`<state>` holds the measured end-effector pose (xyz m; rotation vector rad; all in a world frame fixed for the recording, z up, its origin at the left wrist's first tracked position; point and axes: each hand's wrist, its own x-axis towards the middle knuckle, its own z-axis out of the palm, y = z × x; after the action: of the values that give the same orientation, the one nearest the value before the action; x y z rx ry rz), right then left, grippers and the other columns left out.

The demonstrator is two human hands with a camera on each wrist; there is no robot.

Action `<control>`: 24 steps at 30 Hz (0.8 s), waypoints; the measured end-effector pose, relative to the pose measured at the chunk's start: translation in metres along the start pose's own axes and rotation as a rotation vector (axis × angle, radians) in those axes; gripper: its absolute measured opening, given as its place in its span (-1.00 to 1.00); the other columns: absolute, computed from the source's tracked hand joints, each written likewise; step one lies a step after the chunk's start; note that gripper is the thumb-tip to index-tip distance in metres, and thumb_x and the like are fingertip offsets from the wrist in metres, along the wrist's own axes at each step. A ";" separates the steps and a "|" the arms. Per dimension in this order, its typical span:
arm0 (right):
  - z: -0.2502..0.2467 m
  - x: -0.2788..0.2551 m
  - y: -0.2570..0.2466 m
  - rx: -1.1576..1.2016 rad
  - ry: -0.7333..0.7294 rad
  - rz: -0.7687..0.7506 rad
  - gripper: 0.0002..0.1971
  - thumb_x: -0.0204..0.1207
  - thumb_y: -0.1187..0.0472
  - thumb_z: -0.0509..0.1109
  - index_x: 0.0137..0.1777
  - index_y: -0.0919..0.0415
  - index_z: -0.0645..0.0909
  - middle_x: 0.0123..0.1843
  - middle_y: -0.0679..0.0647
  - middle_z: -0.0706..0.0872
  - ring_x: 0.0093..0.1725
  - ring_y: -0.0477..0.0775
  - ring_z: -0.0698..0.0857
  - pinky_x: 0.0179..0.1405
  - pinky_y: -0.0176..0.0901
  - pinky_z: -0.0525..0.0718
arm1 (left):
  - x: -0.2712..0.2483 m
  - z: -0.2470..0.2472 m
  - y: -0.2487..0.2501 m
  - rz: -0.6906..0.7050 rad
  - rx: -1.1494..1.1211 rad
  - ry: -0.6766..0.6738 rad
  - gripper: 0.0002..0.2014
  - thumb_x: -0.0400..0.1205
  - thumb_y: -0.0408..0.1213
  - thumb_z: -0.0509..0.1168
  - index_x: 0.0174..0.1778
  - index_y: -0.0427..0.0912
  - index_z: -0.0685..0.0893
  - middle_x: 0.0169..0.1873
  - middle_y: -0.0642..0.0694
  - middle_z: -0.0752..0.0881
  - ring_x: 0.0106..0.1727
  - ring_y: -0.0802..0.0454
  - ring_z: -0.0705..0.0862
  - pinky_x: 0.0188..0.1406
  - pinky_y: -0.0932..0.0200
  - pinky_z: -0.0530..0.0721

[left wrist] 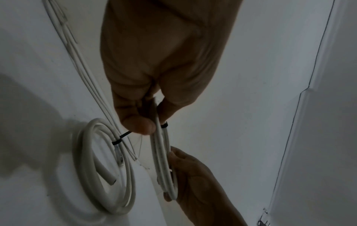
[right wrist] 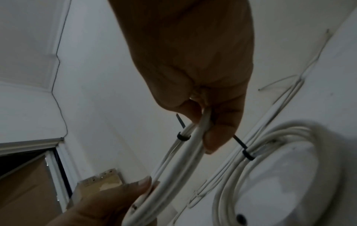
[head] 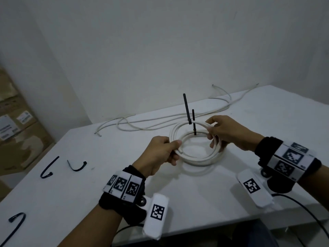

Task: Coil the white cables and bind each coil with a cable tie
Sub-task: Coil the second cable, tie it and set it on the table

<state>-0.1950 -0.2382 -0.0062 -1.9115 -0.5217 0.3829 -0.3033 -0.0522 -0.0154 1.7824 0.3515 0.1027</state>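
I hold a coil of white cable (head: 195, 160) just above the white table (head: 89, 184). My left hand (head: 175, 148) pinches its left side between thumb and fingers, and my right hand (head: 212, 134) grips its right side. A black cable tie (head: 187, 107) binds its far edge, tail pointing up. A second tied coil (left wrist: 108, 168) lies flat on the table below, with its own black tie (left wrist: 117, 142). The right wrist view shows the held coil (right wrist: 173, 168), its tie (right wrist: 183, 136) and the lying coil (right wrist: 251, 168).
Loose white cables (head: 178, 118) trail along the table's far edge by the wall. Three spare black ties lie on the left of the table (head: 48, 168), (head: 76, 166), (head: 16, 221). Cardboard boxes (head: 17, 131) stand to the left of the table.
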 end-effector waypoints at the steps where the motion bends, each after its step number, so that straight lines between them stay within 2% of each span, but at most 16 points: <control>1: -0.006 0.002 0.003 -0.022 0.002 0.004 -0.88 0.62 0.39 0.21 0.05 0.33 0.57 -0.29 0.23 0.66 -0.42 0.15 0.75 -0.62 -0.19 0.64 | 0.005 0.003 0.001 0.010 0.015 0.019 -0.80 0.65 -0.35 0.36 -0.24 -0.39 0.59 -0.55 -0.21 0.61 -0.60 0.01 0.59 -0.60 0.21 0.60; 5: -0.013 0.014 0.011 -0.139 0.015 0.043 -0.85 0.54 0.47 0.28 0.06 0.42 0.60 -0.27 0.29 0.73 -0.42 0.20 0.74 -0.60 -0.17 0.69 | 0.024 0.010 0.000 0.030 0.162 0.065 -0.75 0.58 -0.37 0.43 -0.37 -0.40 0.62 -0.64 -0.13 0.67 -0.63 0.02 0.61 -0.60 0.21 0.61; 8: -0.015 0.028 0.019 -0.217 0.017 0.091 -0.71 0.53 0.46 0.28 0.23 0.26 0.49 -0.17 0.29 0.73 -0.38 0.27 0.74 -0.66 -0.20 0.67 | 0.040 0.019 0.000 0.017 0.297 0.071 -0.73 0.57 -0.35 0.44 -0.42 -0.36 0.60 -0.55 -0.22 0.69 -0.63 0.00 0.62 -0.61 0.22 0.59; 10: -0.016 0.036 0.023 -0.274 0.005 0.122 -0.69 0.52 0.46 0.25 0.24 0.25 0.49 -0.19 0.27 0.71 -0.35 0.30 0.75 -0.67 -0.18 0.68 | 0.048 0.024 0.002 0.006 0.377 0.080 -0.71 0.57 -0.34 0.44 -0.43 -0.26 0.54 -0.47 -0.28 0.70 -0.57 -0.04 0.63 -0.64 0.24 0.57; 13: -0.015 0.043 0.028 -0.341 -0.044 0.163 -0.72 0.52 0.49 0.22 0.20 0.35 0.56 -0.23 0.29 0.69 -0.34 0.35 0.76 -0.66 -0.14 0.71 | 0.059 0.029 0.001 -0.018 0.514 0.078 -0.64 0.58 -0.33 0.43 -0.42 -0.14 0.40 -0.38 -0.32 0.68 -0.55 -0.08 0.59 -0.66 0.24 0.57; 15: -0.012 0.045 0.031 -0.365 -0.053 0.170 -0.73 0.52 0.50 0.21 0.17 0.39 0.58 -0.21 0.31 0.68 -0.38 0.35 0.75 -0.70 -0.16 0.68 | 0.065 0.031 -0.002 -0.033 0.603 0.071 -0.69 0.58 -0.29 0.44 -0.38 -0.19 0.44 -0.36 -0.31 0.66 -0.54 -0.09 0.58 -0.59 0.20 0.59; 17: -0.010 0.048 0.035 -0.378 -0.042 0.169 -0.74 0.53 0.49 0.20 0.18 0.39 0.58 -0.21 0.29 0.66 -0.49 0.25 0.71 -0.73 -0.20 0.64 | 0.069 0.032 -0.005 -0.029 0.669 0.071 -0.77 0.57 -0.28 0.44 -0.29 -0.27 0.54 -0.38 -0.28 0.64 -0.53 -0.10 0.57 -0.53 0.17 0.59; 19: -0.009 0.051 0.037 -0.392 -0.035 0.162 -0.74 0.54 0.48 0.20 0.19 0.37 0.56 -0.20 0.26 0.63 -0.52 0.21 0.69 -0.73 -0.18 0.65 | 0.072 0.032 -0.008 -0.018 0.710 0.081 -0.77 0.56 -0.28 0.43 -0.31 -0.27 0.53 -0.41 -0.24 0.59 -0.53 -0.06 0.51 -0.55 0.19 0.52; 22: -0.009 0.054 0.037 -0.421 -0.035 0.148 -0.73 0.55 0.46 0.23 0.22 0.35 0.54 -0.17 0.23 0.60 -0.51 0.22 0.69 -0.69 -0.11 0.70 | 0.072 0.034 -0.009 0.010 0.799 0.118 -0.61 0.58 -0.28 0.39 -0.46 -0.24 0.36 -0.50 -0.10 0.47 -0.54 0.07 0.41 -0.62 0.29 0.35; 24: -0.009 0.054 0.035 -0.450 -0.031 0.138 -0.73 0.56 0.42 0.29 0.25 0.33 0.52 -0.18 0.19 0.57 -0.52 0.21 0.68 -0.68 -0.11 0.71 | 0.069 0.037 -0.009 0.031 0.838 0.148 -0.56 0.60 -0.25 0.38 -0.49 -0.20 0.29 -0.51 -0.06 0.40 -0.54 0.10 0.37 -0.65 0.28 0.25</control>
<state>-0.1385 -0.2288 -0.0363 -2.3876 -0.5296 0.4097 -0.2300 -0.0645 -0.0411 2.6172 0.5208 0.1187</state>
